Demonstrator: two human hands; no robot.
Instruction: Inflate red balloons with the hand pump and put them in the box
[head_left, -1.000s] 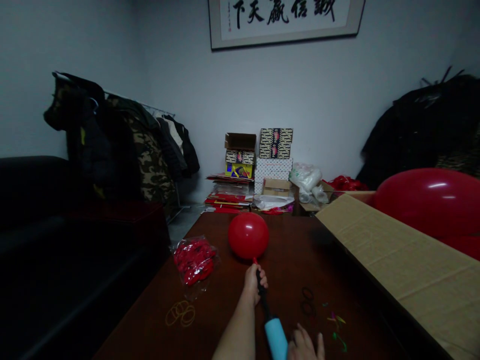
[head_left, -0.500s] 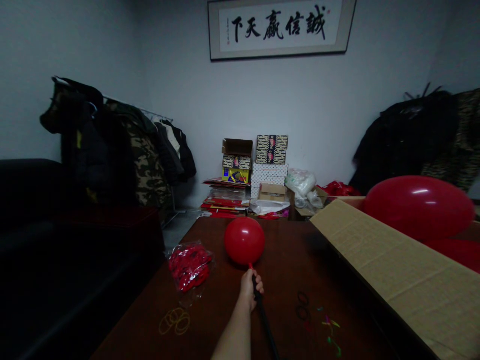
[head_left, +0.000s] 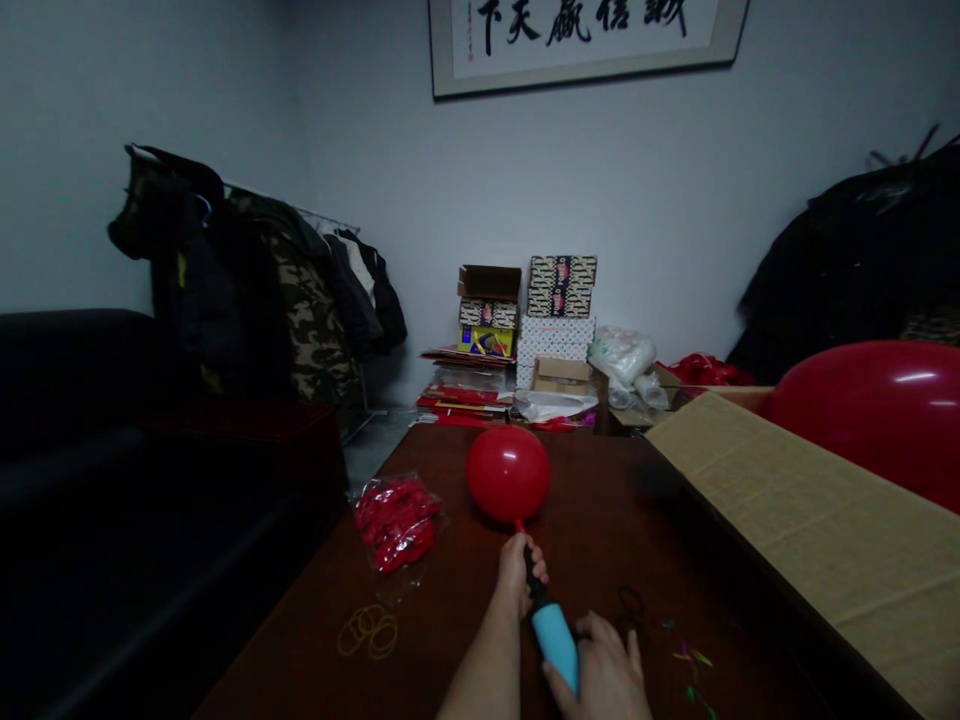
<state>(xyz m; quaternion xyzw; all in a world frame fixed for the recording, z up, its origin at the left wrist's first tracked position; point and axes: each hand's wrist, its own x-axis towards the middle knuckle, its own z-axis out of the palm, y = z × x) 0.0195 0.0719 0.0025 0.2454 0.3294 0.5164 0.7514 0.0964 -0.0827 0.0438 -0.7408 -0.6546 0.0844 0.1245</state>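
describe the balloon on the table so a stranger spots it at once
Find the dark brown table stretching away from the camera. Near its middle, the left hand grips the black end of a blue pump. Just beyond is the round red balloon, set apart from the red one behind the cardboard flap by its neck, which reaches that hand.

Balloon (head_left: pixel 508 474) between bag (head_left: pixel 397 522) and carton (head_left: pixel 810 540), boxes (head_left: pixel 556 350) behind.
Bag and bands (head_left: pixel 369 630) lie on the table (head_left: pixel 600 540), left of the pump (head_left: pixel 553 640).

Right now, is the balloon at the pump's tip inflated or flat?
Inflated: the red balloon is round and glossy, its neck at the left hand.
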